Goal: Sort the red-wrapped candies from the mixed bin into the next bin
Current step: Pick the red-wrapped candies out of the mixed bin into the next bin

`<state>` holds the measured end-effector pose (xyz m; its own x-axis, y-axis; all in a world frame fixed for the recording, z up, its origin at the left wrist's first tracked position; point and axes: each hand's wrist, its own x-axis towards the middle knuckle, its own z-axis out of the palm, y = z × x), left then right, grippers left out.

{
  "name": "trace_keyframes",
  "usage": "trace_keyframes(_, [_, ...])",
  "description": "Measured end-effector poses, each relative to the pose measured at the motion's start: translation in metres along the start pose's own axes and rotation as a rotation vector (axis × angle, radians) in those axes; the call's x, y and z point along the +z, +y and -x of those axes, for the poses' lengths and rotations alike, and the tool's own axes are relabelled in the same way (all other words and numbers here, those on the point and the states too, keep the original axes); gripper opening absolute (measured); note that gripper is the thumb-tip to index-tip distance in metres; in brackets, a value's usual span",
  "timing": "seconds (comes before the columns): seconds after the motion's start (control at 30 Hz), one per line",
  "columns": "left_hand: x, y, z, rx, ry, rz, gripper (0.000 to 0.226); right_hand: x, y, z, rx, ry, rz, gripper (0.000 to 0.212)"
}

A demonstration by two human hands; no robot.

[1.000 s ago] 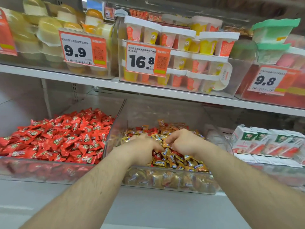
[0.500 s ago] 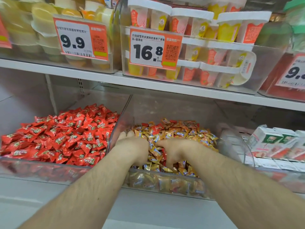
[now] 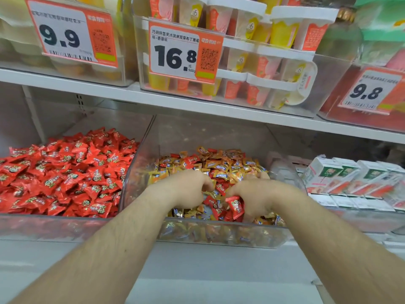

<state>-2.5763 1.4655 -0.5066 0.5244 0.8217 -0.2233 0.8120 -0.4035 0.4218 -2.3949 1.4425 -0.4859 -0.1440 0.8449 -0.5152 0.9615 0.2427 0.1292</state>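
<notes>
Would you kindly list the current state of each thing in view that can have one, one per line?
Left hand: curled, dug into the candies of the mixed bin.
Right hand: curled round red-wrapped candies.
Clear plastic mixed bin: open-topped, holding gold and red candies.
Clear plastic bin of red candies: open-topped, heaped with red candies.
White 16.8 price tag: clipped upright on an upper bin.

Head camera looks down, close over shelf bins (image 3: 140, 163).
</notes>
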Motion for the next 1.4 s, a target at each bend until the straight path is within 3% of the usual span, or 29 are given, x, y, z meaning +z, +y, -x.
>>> trace_keyframes(0.07, [0.001, 0.002, -0.004, 0.019, -0.001, 0.033, 0.046, 0.007, 0.011, 0.007, 0.064, 0.061, -0.055, 0.063])
trace_keyframes(0.17, [0.004, 0.003, -0.007, 0.035, -0.058, 0.035, 0.043, 0.016, 0.024, 0.014, 0.072, 0.174, -0.221, 0.032])
trace_keyframes(0.33, [0.012, 0.009, -0.014, 0.054, -0.150, -0.109, 0.039, 0.027, 0.030, 0.025, 0.105, 0.338, -0.442, 0.049])
trace_keyframes(0.47, [0.016, 0.020, -0.027, 0.045, -0.193, -0.166, 0.053, 0.035, 0.027, 0.025, 0.225, 0.493, -0.531, 0.044])
trace_keyframes(0.5, [0.017, 0.023, -0.030, 0.053, -0.205, -0.197, 0.055, 0.034, 0.028, 0.025, 0.221, 0.536, -0.662, 0.035])
trace_keyframes(0.57, [0.020, 0.030, -0.036, 0.066, -0.230, -0.267, 0.053, 0.028, 0.027, 0.028, 0.149, 0.569, -1.237, 0.031])
trace_keyframes(0.63, [0.023, 0.036, -0.040, 0.067, -0.249, -0.333, 0.049, 0.021, 0.024, 0.035, 0.022, 0.448, -1.811, 0.040])
trace_keyframes(0.7, [0.027, 0.037, -0.043, 0.064, -0.237, -0.346, 0.040, 0.019, 0.025, 0.038, -0.074, 0.334, -2.087, 0.046])
trace_keyframes(0.8, [0.031, 0.032, -0.047, 0.047, -0.220, -0.275, 0.027, 0.018, 0.028, 0.035, -0.109, 0.277, -2.255, 0.041])
trace_keyframes(0.83, [0.031, 0.030, -0.047, 0.036, -0.213, -0.241, 0.025, 0.020, 0.029, 0.032, -0.057, 0.315, -2.197, 0.032])
trace_keyframes(0.9, [0.027, 0.023, -0.047, -0.002, -0.188, -0.159, 0.021, 0.026, 0.030, 0.024, 0.153, 0.465, -1.676, 0.008])
trace_keyframes(0.97, [0.023, 0.016, -0.045, -0.059, -0.167, -0.047, 0.015, 0.031, 0.026, 0.018, 0.300, 0.467, -1.021, 0.023])
trace_keyframes(1.07, [0.019, 0.009, -0.042, -0.124, -0.110, 0.093, 0.007, 0.028, 0.006, 0.021, 0.398, 0.286, -0.531, 0.046])
trace_keyframes(1.13, [0.018, 0.009, -0.040, -0.118, -0.066, 0.075, 0.013, 0.027, -0.002, 0.021, 0.392, 0.235, -0.396, 0.045])
trace_keyframes(1.23, [0.020, 0.015, -0.036, -0.078, -0.091, -0.016, 0.027, 0.030, -0.001, 0.015, 0.374, 0.261, -0.349, 0.023])
trace_keyframes(1.4, [0.032, 0.026, -0.048, -0.092, -0.168, -0.160, 0.026, 0.027, 0.024, 0.015, 0.350, 0.481, -0.667, 0.016])
